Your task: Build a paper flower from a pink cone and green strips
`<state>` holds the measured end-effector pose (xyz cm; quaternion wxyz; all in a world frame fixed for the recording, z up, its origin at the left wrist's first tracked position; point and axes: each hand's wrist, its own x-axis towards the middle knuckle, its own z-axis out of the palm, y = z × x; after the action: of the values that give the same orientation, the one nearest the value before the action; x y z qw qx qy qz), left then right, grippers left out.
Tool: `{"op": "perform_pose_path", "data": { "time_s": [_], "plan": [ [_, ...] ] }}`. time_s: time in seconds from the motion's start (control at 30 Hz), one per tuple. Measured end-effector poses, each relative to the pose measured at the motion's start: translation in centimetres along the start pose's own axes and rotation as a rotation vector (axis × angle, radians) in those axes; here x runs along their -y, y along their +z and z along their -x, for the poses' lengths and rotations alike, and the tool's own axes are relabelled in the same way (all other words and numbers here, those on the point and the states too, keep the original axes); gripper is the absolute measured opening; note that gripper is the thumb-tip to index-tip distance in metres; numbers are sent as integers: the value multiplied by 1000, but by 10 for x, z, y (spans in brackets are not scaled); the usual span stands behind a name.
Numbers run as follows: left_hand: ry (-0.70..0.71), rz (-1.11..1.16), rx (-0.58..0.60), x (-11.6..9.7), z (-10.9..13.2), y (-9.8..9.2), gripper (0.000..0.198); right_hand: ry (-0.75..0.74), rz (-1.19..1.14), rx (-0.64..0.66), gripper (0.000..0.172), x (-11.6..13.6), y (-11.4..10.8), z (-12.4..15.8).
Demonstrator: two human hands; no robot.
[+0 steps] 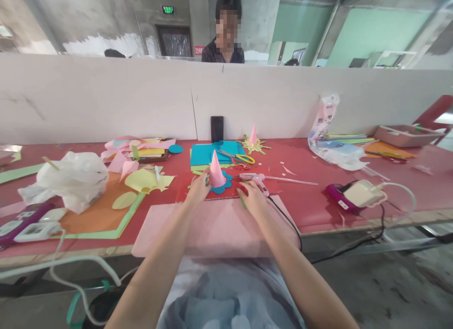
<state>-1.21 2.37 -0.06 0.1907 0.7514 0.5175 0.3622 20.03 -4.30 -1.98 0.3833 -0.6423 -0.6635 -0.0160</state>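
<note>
My left hand [200, 187] is curled against the side of a pink paper cone [216, 171], which stands upright with its tip up. Behind and beside the cone's base, a blue paper flower [226, 183] shows in part. Green strips poke out by the left fingers. My right hand [253, 197] has its fingers bent together on a narrow green paper strip [242, 199], over the front edge of the red sheet. Just beyond those fingers lies a pink glue gun [255, 178], with a clear glue stick [293, 180] sticking out to the right.
Behind lie yellow-handled scissors [244, 158] on blue paper [201, 153], a second pink cone [253, 135] on green fringe and a black phone [217, 129]. Coloured scraps and a plastic bag [74, 178] are left; a power strip [345, 198] is right. A person [222, 50] is beyond the partition.
</note>
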Motion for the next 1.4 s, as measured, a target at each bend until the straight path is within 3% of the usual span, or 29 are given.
{"op": "perform_pose_path", "data": {
  "time_s": [0.1,0.4,0.7,0.8,0.93,0.97,1.03,1.13,1.2,1.4],
  "plan": [
    [12,-34,21,-1,1,-1,61,-24,-8,55,20,-1,0,1],
    [40,-23,48,-5,6,-4,66,-3,-64,29,7,-4,0,0],
    [-10,-20,89,0,4,0,61,74,-319,25,16,-5,2,-4],
    [0,-59,-6,-4,3,-4,57,56,-388,-40,22,-2,0,-6],
    [11,15,-291,-16,5,-9,34,53,-428,-146,24,5,-6,-6],
    [16,49,-311,-20,7,-10,29,67,-456,-154,25,7,-8,-6],
    [46,115,-214,-28,10,-8,24,99,-536,-136,26,11,-9,-6],
    [174,162,106,-36,15,0,22,107,-663,-101,26,16,-11,-5],
    [218,156,234,-38,17,5,21,99,-714,-83,25,18,-12,-5],
    [162,177,283,-38,21,9,22,63,-761,1,23,21,-11,-4]
  ]
}}
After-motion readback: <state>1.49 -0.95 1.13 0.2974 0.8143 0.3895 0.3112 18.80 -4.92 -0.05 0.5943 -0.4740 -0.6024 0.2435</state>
